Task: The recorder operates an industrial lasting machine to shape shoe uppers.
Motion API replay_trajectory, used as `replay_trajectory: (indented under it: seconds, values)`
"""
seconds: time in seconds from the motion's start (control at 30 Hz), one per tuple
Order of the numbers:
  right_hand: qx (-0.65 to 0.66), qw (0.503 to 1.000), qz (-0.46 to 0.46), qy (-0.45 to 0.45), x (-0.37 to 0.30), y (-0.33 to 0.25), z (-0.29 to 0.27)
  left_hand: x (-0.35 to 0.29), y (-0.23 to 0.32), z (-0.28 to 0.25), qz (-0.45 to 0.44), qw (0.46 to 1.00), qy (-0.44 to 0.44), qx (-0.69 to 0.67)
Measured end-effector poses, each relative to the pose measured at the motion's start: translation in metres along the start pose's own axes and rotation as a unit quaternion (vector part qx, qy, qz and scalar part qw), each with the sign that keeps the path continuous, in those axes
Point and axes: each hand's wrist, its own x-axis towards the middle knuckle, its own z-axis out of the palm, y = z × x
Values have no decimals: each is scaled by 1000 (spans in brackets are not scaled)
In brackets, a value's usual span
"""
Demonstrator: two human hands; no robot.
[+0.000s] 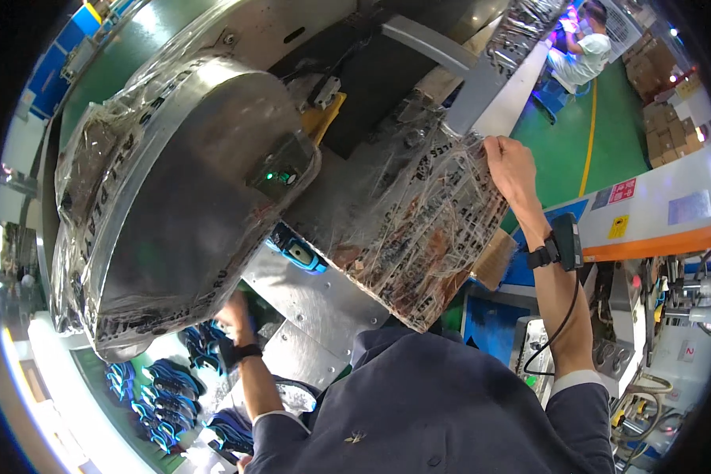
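Note:
My right hand point(512, 167) is closed at the right edge of a plastic-wrapped panel point(419, 213), just below a grey metal bar point(482, 91). Its curled fingers hide whatever they hold. Low on the left, my left hand point(233, 313) is blurred and partly hidden below the rounded, film-wrapped machine head point(189, 189). It is nearest to the black-and-blue pieces that look like shoe uppers point(166, 395). Between the head and the panel, a blue-and-black piece point(299, 253) sits above the metal plate point(316, 296). Green lights point(280, 175) glow on the machine head.
A machine with a white and orange casing point(656, 225) stands at the right, with hoses and fittings below it. A seated person point(584, 51) works beyond, near stacked cartons point(667, 130). The green floor point(561, 150) bears a yellow line. A cable hangs by my right forearm.

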Motion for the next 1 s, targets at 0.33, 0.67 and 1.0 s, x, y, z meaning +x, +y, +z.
replay_trajectory:
  seconds: [0.33, 0.67, 1.0]
  values:
    - [48, 997, -50, 37, -1, 7, 4, -47, 182, 37, 18, 963, -169, -209]
    - [77, 994, -70, 27, -1, 12, 5, -36, 14, 7, -124, 957, -50, -258]
    - [3, 996, -84, 33, -10, 10, -3, -46, -21, -165, -23, 920, 99, -380]
